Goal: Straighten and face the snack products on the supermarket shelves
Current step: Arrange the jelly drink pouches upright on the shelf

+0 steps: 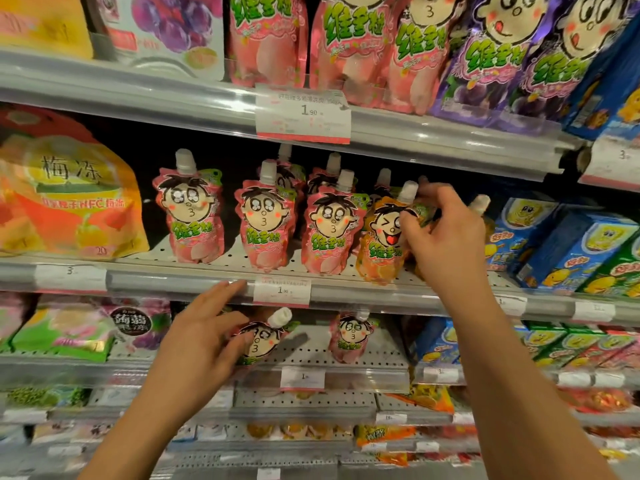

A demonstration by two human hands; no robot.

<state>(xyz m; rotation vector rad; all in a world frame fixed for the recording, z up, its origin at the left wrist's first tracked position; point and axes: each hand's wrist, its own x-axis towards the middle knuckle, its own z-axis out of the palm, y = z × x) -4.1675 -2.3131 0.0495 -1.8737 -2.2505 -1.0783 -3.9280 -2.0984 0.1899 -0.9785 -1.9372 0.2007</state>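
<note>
Both forearms rise from the bottom of the frame. Middle shelf [180, 277], centre: three pink spouted pouches [265, 225] stand upright in a row. Right hand [445, 237], right of centre, fingers curled around the upper part of a tilted orange pouch [379, 242] beside them. Left hand [204, 336], lower centre, fingers spread and relaxed, touching a leaning pink pouch [265, 337] one shelf below.

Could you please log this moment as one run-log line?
stage: facing middle shelf | right hand: grips tilted orange spouted jelly pouch | left hand: fingers on pink spouted jelly pouch, lower shelf
</note>
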